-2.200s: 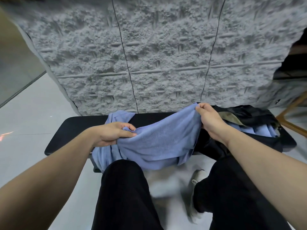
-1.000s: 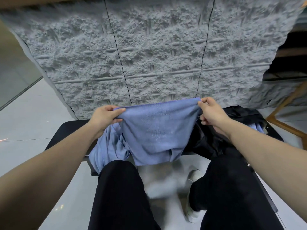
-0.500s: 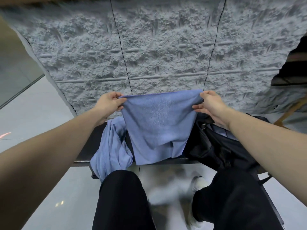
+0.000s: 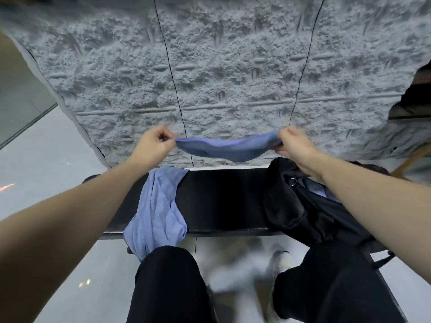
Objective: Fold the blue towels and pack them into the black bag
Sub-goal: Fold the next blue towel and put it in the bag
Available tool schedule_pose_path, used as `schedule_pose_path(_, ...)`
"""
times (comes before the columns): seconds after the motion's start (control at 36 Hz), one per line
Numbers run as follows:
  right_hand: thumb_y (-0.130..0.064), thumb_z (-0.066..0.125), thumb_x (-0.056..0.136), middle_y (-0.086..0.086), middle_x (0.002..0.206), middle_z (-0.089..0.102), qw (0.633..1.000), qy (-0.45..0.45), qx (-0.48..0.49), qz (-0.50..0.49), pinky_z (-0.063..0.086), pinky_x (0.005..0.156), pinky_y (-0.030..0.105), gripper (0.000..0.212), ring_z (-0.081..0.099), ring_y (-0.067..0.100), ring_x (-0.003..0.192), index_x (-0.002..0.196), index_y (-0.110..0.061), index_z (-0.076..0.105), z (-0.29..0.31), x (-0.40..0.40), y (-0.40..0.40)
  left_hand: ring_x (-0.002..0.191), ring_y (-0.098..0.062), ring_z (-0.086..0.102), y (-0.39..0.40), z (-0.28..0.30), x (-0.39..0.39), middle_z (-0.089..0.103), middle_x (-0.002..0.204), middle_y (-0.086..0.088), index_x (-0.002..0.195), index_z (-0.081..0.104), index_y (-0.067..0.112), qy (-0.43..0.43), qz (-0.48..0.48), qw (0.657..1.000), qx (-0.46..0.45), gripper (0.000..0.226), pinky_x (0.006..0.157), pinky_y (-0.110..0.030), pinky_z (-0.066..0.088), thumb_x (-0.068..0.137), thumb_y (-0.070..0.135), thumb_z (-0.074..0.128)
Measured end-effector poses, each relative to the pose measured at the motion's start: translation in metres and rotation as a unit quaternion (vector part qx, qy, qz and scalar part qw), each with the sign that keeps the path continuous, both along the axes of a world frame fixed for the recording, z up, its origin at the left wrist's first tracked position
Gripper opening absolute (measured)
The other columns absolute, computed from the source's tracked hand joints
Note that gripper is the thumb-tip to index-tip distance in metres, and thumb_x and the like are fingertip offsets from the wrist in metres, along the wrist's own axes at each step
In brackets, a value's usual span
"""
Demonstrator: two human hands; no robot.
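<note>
Blue towel [image 4: 227, 149] lifted higher, now slack, pinched between both hands [image 4: 151, 145] [image 4: 292, 145]

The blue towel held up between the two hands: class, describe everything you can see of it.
The blue towel held up between the two hands is soft, terry-like cloth, stretched in the air and sagging in the middle. The left hand pinches one end and the right hand grips the other. It hangs in front of the rough grey wall, above the black bench, touching nothing but the hands. Its full shape cannot be told.
</note>
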State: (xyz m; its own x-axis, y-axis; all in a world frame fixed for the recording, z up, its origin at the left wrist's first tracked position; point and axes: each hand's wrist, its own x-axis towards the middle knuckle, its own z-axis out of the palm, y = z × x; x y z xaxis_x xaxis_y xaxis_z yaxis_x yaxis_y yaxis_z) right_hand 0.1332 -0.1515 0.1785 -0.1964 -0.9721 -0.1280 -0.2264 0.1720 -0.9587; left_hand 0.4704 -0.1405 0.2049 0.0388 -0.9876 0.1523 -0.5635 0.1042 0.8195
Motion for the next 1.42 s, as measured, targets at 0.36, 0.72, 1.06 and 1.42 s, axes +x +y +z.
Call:
schedule_pose_path(0.36, -0.017, 0.051, 0.099, 0.008, 0.094, 0.063, 0.962, 0.171, 0.134, 0.166, 0.057, 0.073, 0.03, 0.01, 0.067, 0.018, 0.087, 0.092, -0.015, 0.057, -0.089, -0.003, 0.049, 0.082, -0.025, 0.062, 0.048, -0.126, 0.01, 0.064, 0.084, -0.001, 0.085, 0.059, 0.018, -0.194, -0.11, 0.962, 0.159, 0.01, 0.073, -0.034, 0.049, 0.086, 0.007, 0.059)
schedule_pose_path(0.72, -0.018, 0.045, 0.093, 0.011, 0.084, 0.07, 0.93, 0.256, 0.144, 0.219, 0.057, 0.067, 0.035, 0.012, 0.068, 0.015, 0.068, 0.098, -0.013, 0.054, -0.101, -0.006, 0.085, 0.076, -0.015, 0.059, 0.082, -0.14, 0.018, 0.063, 0.079, 0.006, 0.08, 0.058, 0.021, -0.246, -0.146, 0.939, 0.193, 0.012, 0.074, -0.032, 0.048, 0.083, 0.01, 0.06)
schedule_pose_path(1.06, -0.021, 0.049, 0.092, -0.003, 0.072, 0.057, 0.913, 0.296, 0.147, 0.24, 0.042, 0.062, 0.029, 0.013, 0.05, 0.014, 0.066, 0.095, -0.012, 0.058, -0.119, -0.001, 0.096, 0.071, -0.016, 0.054, 0.083, -0.159, 0.028, 0.061, 0.079, -0.006, 0.084, 0.063, 0.019, -0.146, -0.12, 0.953, 0.235, 0.012, 0.072, -0.033, 0.045, 0.09, 0.009, 0.06)
schedule_pose_path(1.42, -0.017, 0.059, 0.089, -0.005, 0.066, 0.054, 0.951, 0.205, 0.102, 0.206, 0.035, 0.056, 0.025, 0.009, 0.043, 0.01, 0.059, 0.081, -0.02, 0.055, -0.143, 0.026, 0.055, 0.076, -0.012, 0.055, 0.034, -0.173, -0.029, 0.064, 0.085, 0.001, 0.087, 0.06, 0.017, -0.066, -0.04, 0.987, 0.138, 0.008, 0.065, -0.023, 0.039, 0.093, 0.011, 0.057)
